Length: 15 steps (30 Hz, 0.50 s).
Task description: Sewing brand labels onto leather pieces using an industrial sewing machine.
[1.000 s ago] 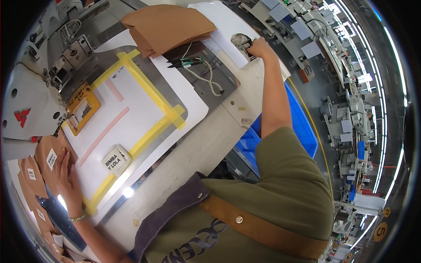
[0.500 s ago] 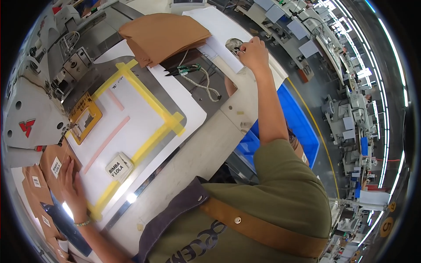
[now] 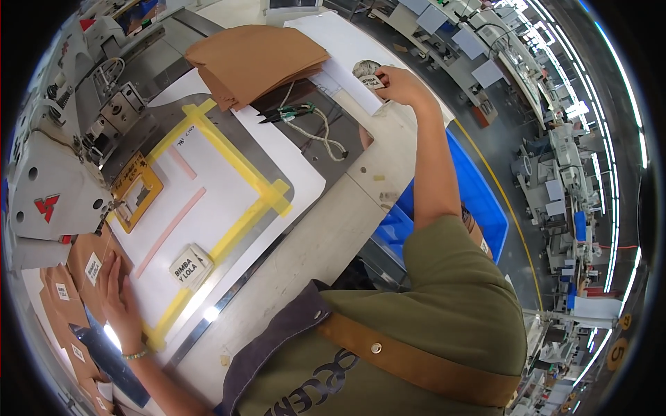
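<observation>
The right hand (image 3: 397,83), earlier reaching into the far pile, now lifts clear with fingers pinching a small label (image 3: 372,80), while the left hand (image 3: 119,299) stays flat, fingers spread, on the brown pieces (image 3: 89,267).

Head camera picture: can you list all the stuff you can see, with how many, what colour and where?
Sewing machine: one, white, far left.
Tape frame: one, yellow, on the white board, centre.
Brown fabric stack: one, top centre.
Brown pieces with white labels: several, lower left, under the left hand.
Snips: one, dark with green, on a white cord below the stack.
Small label bundle: one, grey-white, top, at the right hand.
Bin: one, blue, right of the table.
Left hand: flat on the brown pieces.
Right hand: gripping the label bundle.
</observation>
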{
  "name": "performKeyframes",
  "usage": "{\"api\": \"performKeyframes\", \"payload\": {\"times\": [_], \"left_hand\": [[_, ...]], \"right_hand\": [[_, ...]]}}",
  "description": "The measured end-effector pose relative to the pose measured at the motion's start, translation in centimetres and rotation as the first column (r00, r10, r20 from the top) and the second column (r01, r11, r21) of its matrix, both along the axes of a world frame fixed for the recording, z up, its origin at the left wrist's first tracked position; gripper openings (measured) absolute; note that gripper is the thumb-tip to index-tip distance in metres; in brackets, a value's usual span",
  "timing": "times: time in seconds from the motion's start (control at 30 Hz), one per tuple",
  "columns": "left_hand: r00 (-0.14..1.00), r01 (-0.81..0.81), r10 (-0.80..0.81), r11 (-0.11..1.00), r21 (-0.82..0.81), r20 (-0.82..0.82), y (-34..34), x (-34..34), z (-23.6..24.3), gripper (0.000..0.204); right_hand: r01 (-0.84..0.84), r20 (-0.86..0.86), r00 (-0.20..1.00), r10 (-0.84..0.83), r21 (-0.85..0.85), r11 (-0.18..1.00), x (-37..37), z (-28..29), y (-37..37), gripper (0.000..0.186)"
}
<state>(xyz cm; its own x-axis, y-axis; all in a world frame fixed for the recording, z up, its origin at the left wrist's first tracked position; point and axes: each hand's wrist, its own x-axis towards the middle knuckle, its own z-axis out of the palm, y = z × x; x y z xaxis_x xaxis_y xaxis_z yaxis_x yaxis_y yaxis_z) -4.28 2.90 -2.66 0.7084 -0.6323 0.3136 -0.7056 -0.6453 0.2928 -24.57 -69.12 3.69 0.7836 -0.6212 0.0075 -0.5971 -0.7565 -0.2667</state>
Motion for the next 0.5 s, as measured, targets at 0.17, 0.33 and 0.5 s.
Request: {"api": "performKeyframes", "payload": {"times": [0.17, 0.33, 0.5], "left_hand": [[1.000, -0.006, 0.006, 1.000, 0.008, 0.005, 0.0, 0.1, -0.2, 0.040], [1.000, -0.012, 0.011, 1.000, 0.013, 0.004, -0.1, 0.0, -0.1, 0.040], [1.000, -0.007, 0.007, 1.000, 0.013, -0.003, -0.2, 0.0, -0.1, 0.040]], "right_hand": [[-0.058, -0.175, 0.984, 0.041, -0.089, 0.994, 0.7, 0.0, -0.9, 0.050], [-0.069, -0.289, 0.956, 0.044, -0.077, 0.995, 1.6, 1.4, -0.1, 0.039], [-0.084, -0.251, 0.967, 0.052, -0.119, 0.989, 1.5, 0.5, -0.8, 0.033]]}}
